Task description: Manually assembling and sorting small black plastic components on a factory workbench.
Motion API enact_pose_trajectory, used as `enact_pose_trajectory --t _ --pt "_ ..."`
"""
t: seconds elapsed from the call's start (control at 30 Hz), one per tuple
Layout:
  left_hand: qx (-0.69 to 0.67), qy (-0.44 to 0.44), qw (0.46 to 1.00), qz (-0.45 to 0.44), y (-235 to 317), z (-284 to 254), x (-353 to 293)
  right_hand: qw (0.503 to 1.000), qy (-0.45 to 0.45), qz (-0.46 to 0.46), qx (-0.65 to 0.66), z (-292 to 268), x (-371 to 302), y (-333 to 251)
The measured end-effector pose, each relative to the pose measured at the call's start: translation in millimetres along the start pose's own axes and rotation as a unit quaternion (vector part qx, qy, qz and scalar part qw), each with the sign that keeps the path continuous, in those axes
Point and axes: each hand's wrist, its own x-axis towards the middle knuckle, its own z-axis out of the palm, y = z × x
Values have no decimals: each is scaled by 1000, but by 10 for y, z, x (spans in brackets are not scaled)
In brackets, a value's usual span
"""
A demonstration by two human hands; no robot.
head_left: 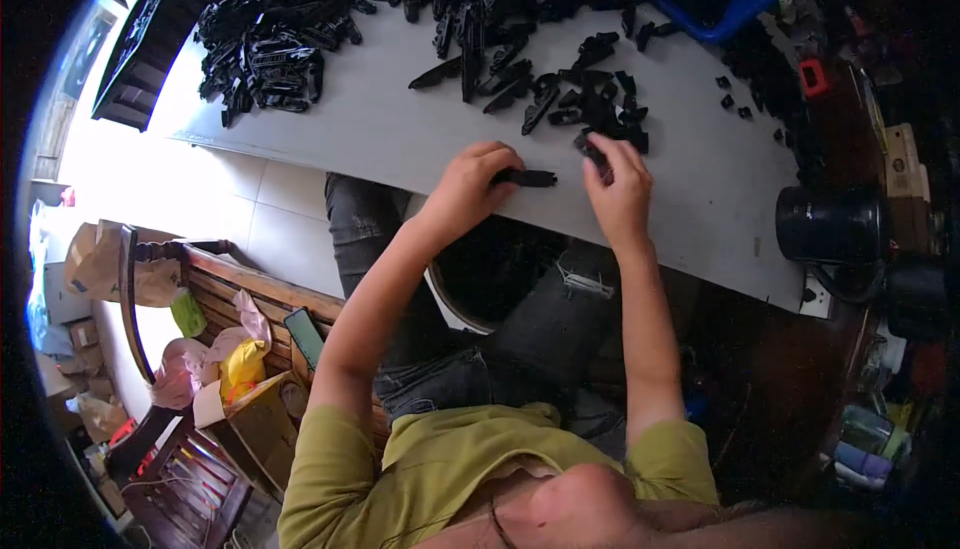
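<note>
Honestly, the left hand (470,184)'s gripping a bar (537,179) over the table (700,189)'s near edge, right hand (622,187) pinching a bit (591,145) farther in. I'd hold that bar level.

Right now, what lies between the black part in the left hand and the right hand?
In the head view, only bare tabletop shows between that black part and the right hand.

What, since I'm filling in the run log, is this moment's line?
left hand: holds elongated black part | right hand: holds dark piece | loose black parts: on pale table
</note>
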Motion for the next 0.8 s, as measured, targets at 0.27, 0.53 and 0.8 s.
enact_pose_trajectory --t 0.27,0.53,0.8 --pt "-50 -12 999 -14 -44 -47 58 981 -171 -38 81 -92 -51 -70" --pt "-49 -44 997 42 -111 -42 105 974 -181 -85 107 60 77 -78" --pt "262 125 957 16 -32 205 604 927 -119 -236 -268 203 607 -21"
